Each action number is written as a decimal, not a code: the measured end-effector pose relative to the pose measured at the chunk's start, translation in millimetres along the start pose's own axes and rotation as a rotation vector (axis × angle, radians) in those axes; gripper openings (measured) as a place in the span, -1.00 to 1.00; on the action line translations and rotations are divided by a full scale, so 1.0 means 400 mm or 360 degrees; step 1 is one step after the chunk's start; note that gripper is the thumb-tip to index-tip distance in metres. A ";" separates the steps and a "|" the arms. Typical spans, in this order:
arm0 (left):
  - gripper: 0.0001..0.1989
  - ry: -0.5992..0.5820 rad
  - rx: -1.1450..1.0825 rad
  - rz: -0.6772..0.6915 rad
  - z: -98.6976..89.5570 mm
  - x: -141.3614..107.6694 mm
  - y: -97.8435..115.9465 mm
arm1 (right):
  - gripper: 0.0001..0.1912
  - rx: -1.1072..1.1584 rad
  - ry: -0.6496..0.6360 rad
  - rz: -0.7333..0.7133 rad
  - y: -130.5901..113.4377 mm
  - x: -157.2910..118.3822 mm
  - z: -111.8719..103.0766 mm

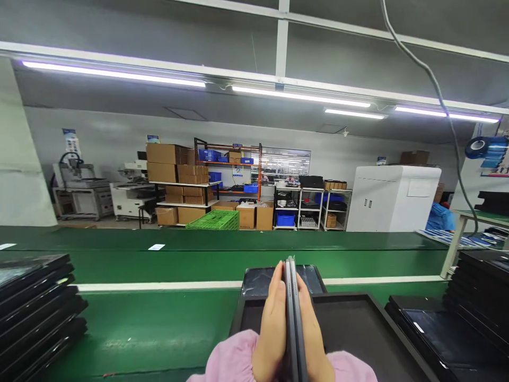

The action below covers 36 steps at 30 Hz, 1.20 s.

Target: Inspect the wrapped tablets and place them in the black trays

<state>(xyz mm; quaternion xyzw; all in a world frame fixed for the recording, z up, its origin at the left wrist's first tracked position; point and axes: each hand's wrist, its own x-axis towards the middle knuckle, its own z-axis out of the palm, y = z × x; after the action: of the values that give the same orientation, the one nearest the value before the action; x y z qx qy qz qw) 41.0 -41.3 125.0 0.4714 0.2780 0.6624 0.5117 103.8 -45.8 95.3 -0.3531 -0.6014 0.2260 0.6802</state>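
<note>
Two thin grey tablets (293, 318), with small speaker holes along their edges, stand upright and pressed together in the middle of the view. My left hand (273, 321) lies along their left face, fingers pointing away from me. Against the right face presses my right hand (310, 331), so the pair is clamped between both palms. Below them is a shallow black tray (358, 329). Just beyond it lies a dark flat panel (255, 281) with a glossy, film-like surface, partly hidden by my fingers.
Stacked black trays (35, 313) rise at the left on the green bench (151, 318). More black trays (477, 297) are piled at the right, one holding a dark panel (441, 331). Behind the bench are a green crate (214, 219), boxes and shelves.
</note>
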 end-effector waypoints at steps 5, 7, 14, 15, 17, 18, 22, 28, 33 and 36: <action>-0.39 0.0042 -0.0127 -0.0063 -0.029 -0.010 -0.027 | -0.51 0.0177 -0.0100 0.0330 0.019 -0.023 0.001; -0.37 0.0061 -0.0119 -0.0076 -0.031 -0.022 -0.014 | -0.50 0.0238 -0.0132 0.0359 0.006 -0.030 0.002; -0.32 0.0101 -0.0024 -0.0105 -0.028 -0.046 0.010 | -0.55 0.0168 -0.0081 0.0233 -0.019 -0.046 0.005; -0.33 0.0096 -0.0019 -0.0087 -0.029 -0.048 0.008 | -0.55 0.0146 -0.0083 0.0204 -0.019 -0.047 0.006; -0.34 0.0081 -0.0004 -0.0045 -0.032 -0.049 0.002 | -0.56 0.0127 -0.0079 0.0153 -0.018 -0.046 0.008; -0.34 0.0078 0.0011 -0.0021 -0.033 -0.048 -0.001 | -0.56 0.0119 -0.0079 0.0135 -0.016 -0.044 0.009; -0.34 0.0072 0.0122 0.0056 -0.035 -0.021 -0.013 | -0.56 0.0059 -0.0069 0.0174 -0.001 -0.022 0.010; -0.51 0.0061 0.0256 0.0004 -0.036 0.038 -0.035 | -0.52 -0.0035 -0.0081 0.0282 0.029 0.020 0.014; -0.56 0.0078 0.0246 -0.0060 -0.037 0.052 -0.042 | -0.48 -0.0088 -0.0132 0.0354 0.049 0.029 0.014; -0.58 0.0093 0.0181 -0.0112 -0.045 0.070 -0.055 | -0.54 -0.0373 -0.0218 0.0164 0.051 0.055 -0.011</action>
<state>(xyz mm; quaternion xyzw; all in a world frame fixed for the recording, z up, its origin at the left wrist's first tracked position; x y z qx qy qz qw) 33.0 -6.1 108.7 0.4701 0.3464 0.6405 0.4988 114.5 -17.3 94.5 -0.4444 -0.6496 0.2125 0.5791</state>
